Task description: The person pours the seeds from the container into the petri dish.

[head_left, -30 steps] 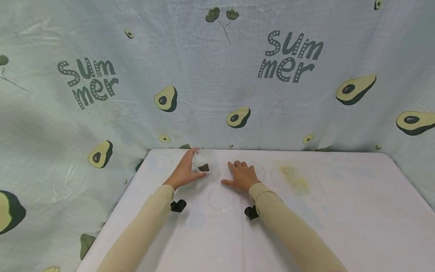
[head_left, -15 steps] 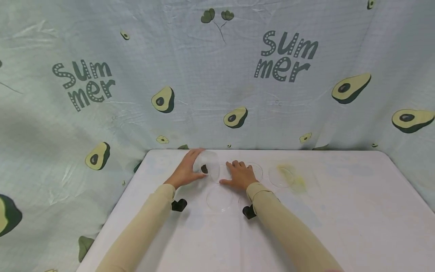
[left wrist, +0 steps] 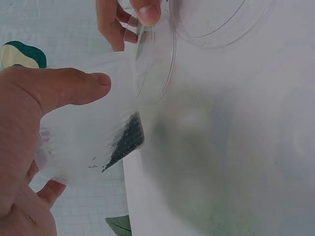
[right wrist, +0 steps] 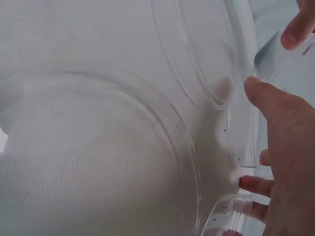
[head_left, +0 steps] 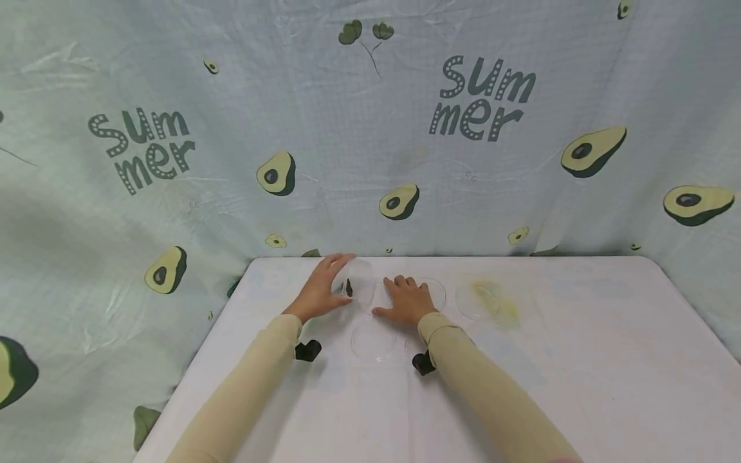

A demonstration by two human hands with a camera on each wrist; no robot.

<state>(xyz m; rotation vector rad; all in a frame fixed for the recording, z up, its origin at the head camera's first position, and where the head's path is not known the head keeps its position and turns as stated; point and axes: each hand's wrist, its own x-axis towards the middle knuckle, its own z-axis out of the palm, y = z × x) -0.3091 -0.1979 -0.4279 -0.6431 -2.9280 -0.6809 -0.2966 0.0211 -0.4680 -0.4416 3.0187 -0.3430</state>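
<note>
My left hand [head_left: 320, 289] grips a clear, frosted plastic cup [left wrist: 83, 132], tipped on its side with the mouth to the right. Dark small grains [left wrist: 127, 140] have gathered along its lower wall. Just right of the mouth lies a clear petri dish [left wrist: 170, 69]. My right hand [head_left: 408, 299] rests palm down with fingers spread; its thumb [right wrist: 261, 91] touches that dish's rim, and its fingers reach beside another dish [right wrist: 219, 214]. A few dark specks show near those fingers. Whether grains are leaving the cup cannot be made out.
More clear dishes lie on the white table [head_left: 579, 360]: one in front [head_left: 373, 359], one to the right [head_left: 463, 308] beside a yellow stain [head_left: 508, 314], and one partly under the right wrist. A patterned cloth [head_left: 347, 128] hangs behind the table's far edge.
My left hand has turned the cup further over, and the dark grains show as a narrower patch. The right hand stays in place. The head view shifts slightly.
</note>
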